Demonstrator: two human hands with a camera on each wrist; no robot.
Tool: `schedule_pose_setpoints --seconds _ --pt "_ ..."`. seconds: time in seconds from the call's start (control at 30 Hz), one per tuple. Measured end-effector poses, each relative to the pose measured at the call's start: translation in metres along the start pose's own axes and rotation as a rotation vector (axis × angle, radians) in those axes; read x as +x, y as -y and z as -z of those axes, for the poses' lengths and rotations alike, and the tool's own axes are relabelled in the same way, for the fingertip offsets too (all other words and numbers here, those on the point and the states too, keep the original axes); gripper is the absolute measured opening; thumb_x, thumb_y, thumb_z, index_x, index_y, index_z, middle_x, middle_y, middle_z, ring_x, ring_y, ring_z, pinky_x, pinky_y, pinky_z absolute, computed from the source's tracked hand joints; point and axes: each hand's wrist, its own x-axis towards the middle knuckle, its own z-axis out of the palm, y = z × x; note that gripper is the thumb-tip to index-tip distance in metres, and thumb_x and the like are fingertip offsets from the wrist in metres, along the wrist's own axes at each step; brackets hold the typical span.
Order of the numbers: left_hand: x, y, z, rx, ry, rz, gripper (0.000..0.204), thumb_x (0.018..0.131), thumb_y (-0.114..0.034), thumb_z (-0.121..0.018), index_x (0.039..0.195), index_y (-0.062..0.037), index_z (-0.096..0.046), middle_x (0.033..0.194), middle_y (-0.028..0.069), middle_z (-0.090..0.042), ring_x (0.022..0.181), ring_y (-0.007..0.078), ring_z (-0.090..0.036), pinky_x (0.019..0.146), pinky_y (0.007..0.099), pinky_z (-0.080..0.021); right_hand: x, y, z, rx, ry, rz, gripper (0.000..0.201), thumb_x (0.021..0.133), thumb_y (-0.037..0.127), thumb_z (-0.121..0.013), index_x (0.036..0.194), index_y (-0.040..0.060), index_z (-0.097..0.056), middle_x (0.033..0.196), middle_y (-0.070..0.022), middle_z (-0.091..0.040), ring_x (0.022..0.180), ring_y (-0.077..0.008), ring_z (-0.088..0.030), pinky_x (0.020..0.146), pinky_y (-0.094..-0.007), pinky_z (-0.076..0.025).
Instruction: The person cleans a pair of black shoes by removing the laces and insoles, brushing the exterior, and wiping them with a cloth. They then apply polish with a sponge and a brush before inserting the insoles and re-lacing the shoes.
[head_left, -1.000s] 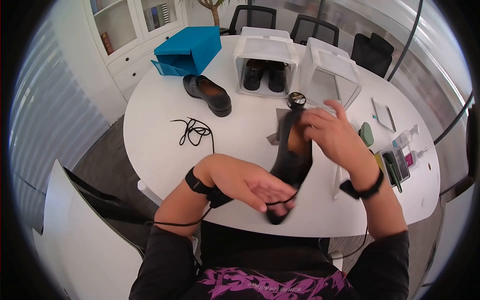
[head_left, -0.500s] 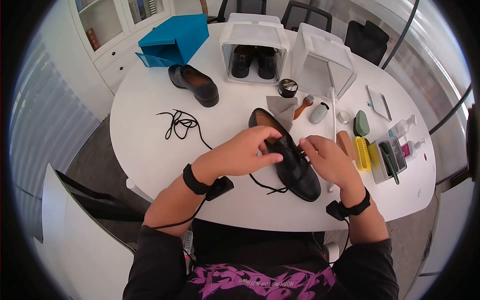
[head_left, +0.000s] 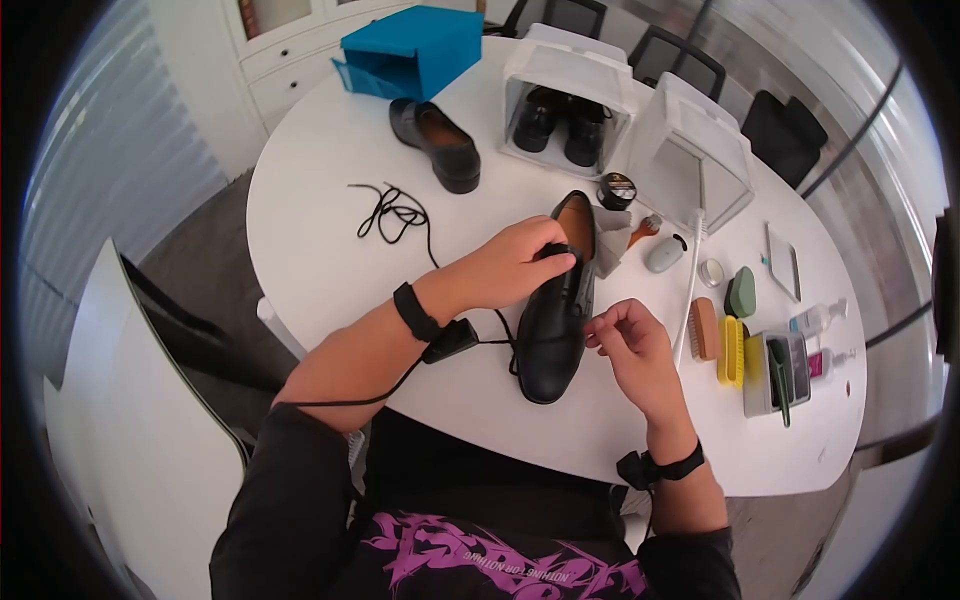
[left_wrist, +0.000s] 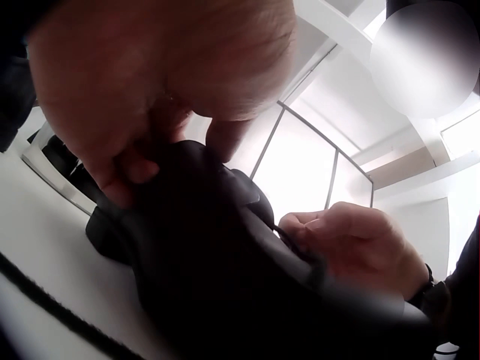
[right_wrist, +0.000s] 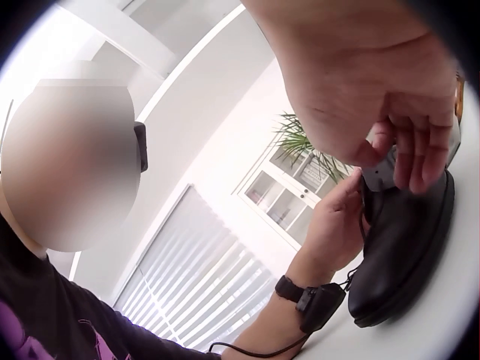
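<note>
A black leather shoe [head_left: 550,345] stands on the white table, toe toward the person. The left hand [head_left: 510,268] grips its tongue and upper near the opening; in the left wrist view that hand [left_wrist: 165,67] has its thumb and fingers around the top of the shoe [left_wrist: 195,255]. At the lace flaps, the right hand [head_left: 640,355] has thumb and fingertips together; the left wrist view shows this hand [left_wrist: 360,247] pinching a dark lace [left_wrist: 283,237]. The right wrist view shows the shoe's toe [right_wrist: 390,262] beside the left wrist. A loose black lace [head_left: 392,212] lies left.
Another black shoe [head_left: 440,145] and a blue box [head_left: 420,55] lie beyond. A white box [head_left: 570,75] holds black shoes beside a second box [head_left: 690,150]. Right are a yellow brush [head_left: 732,352], wooden brush [head_left: 703,330], green piece [head_left: 741,292], tray [head_left: 765,385] and bottles [head_left: 820,318].
The shoe has turned so its toe points more squarely toward the person. The left hand has closed on its tongue area; the right hand has moved down along its side. The head view has shifted.
</note>
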Motion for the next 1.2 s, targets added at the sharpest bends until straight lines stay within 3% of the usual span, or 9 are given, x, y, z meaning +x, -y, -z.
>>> schedule_pose_setpoints --seconds 0.17,0.37,0.43,0.47,0.63,0.83,1.03,1.1,1.2 --pt "0.001 0.000 -0.003 0.027 0.010 0.002 0.032 0.113 -0.031 -0.075 0.120 -0.0012 -0.066 0.113 0.0113 -0.064 0.100 0.0243 -0.061 0.085 0.0390 -0.055 0.008 -0.015 -0.020 -0.028 -0.055 0.091 0.039 0.103 0.003 -0.087 0.132 -0.0013 -0.062 0.101 -0.0038 -0.076 0.093 -0.0096 -0.071 0.082 -0.0241 -0.056" --pt "-0.001 0.001 0.000 0.150 -0.008 -0.068 0.038 0.108 -0.034 -0.082 0.117 -0.0002 -0.066 0.110 0.0134 -0.063 0.100 0.0285 -0.063 0.081 0.0398 -0.058 0.007 -0.009 -0.007 0.465 0.016 0.054 0.030 0.112 0.003 -0.073 0.140 -0.0003 -0.061 0.111 -0.0042 -0.072 0.094 -0.0117 -0.070 0.083 -0.0248 -0.056" --pt "0.000 0.003 0.001 0.165 -0.002 -0.062 0.038 0.107 -0.034 -0.083 0.115 0.0000 -0.067 0.109 0.0138 -0.063 0.099 0.0292 -0.063 0.079 0.0395 -0.058 0.003 -0.001 0.005 0.573 0.080 -0.082 0.028 0.115 0.003 -0.067 0.142 0.0023 -0.062 0.111 -0.0028 -0.069 0.083 -0.0097 -0.063 0.074 -0.0247 -0.050" --pt "0.001 0.005 0.001 0.170 -0.006 -0.080 0.037 0.107 -0.033 -0.082 0.114 0.0004 -0.066 0.108 0.0139 -0.062 0.099 0.0294 -0.063 0.078 0.0394 -0.058 0.007 -0.010 0.021 0.553 0.216 -0.055 0.026 0.116 0.007 -0.066 0.141 0.0026 -0.062 0.101 0.0003 -0.062 0.068 -0.0062 -0.048 0.063 -0.0235 -0.039" --pt "0.001 0.007 0.002 0.189 -0.003 -0.105 0.036 0.107 -0.031 -0.081 0.111 0.0013 -0.066 0.107 0.0139 -0.062 0.097 0.0296 -0.063 0.075 0.0397 -0.058 -0.002 0.005 0.062 0.498 0.247 -0.167 0.012 0.118 0.012 -0.060 0.126 0.0046 -0.064 0.079 0.0071 -0.042 0.057 -0.0026 -0.028 0.052 -0.0248 -0.020" --pt "0.002 0.006 0.002 0.194 0.011 -0.086 0.036 0.108 -0.031 -0.081 0.111 0.0014 -0.066 0.106 0.0134 -0.062 0.097 0.0292 -0.062 0.078 0.0398 -0.057 -0.001 -0.001 0.111 0.717 0.095 0.211 0.005 0.118 0.010 -0.056 0.122 0.0090 -0.057 0.078 0.0088 -0.041 0.052 -0.0012 -0.022 0.049 -0.0252 -0.018" --pt "0.004 0.003 0.010 0.155 0.075 -0.048 0.035 0.122 -0.033 -0.060 0.108 -0.0011 -0.066 0.103 0.0106 -0.060 0.100 0.0270 -0.059 0.096 0.0396 -0.053 -0.001 -0.003 0.155 1.068 0.216 0.410 0.012 0.123 0.008 -0.045 0.133 0.0108 -0.051 0.077 0.0054 -0.044 0.050 -0.0052 -0.025 0.050 -0.0266 -0.020" --pt "0.002 0.005 0.011 -0.137 0.047 0.059 0.056 0.129 -0.044 -0.036 0.109 -0.0031 -0.069 0.105 0.0074 -0.062 0.103 0.0255 -0.058 0.104 0.0390 -0.050 -0.002 -0.004 0.165 1.160 0.258 0.524 0.012 0.124 0.008 -0.044 0.133 0.0118 -0.051 0.076 0.0049 -0.045 0.050 -0.0056 -0.027 0.051 -0.0265 -0.022" --pt "0.002 0.008 0.017 -0.147 0.116 0.115 0.078 0.128 -0.057 -0.017 0.111 -0.0037 -0.072 0.107 0.0059 -0.064 0.105 0.0246 -0.057 0.108 0.0389 -0.050 -0.005 -0.003 0.177 1.177 0.282 0.604 0.012 0.125 0.007 -0.043 0.133 0.0114 -0.051 0.073 0.0051 -0.043 0.051 -0.0054 -0.028 0.053 -0.0265 -0.025"
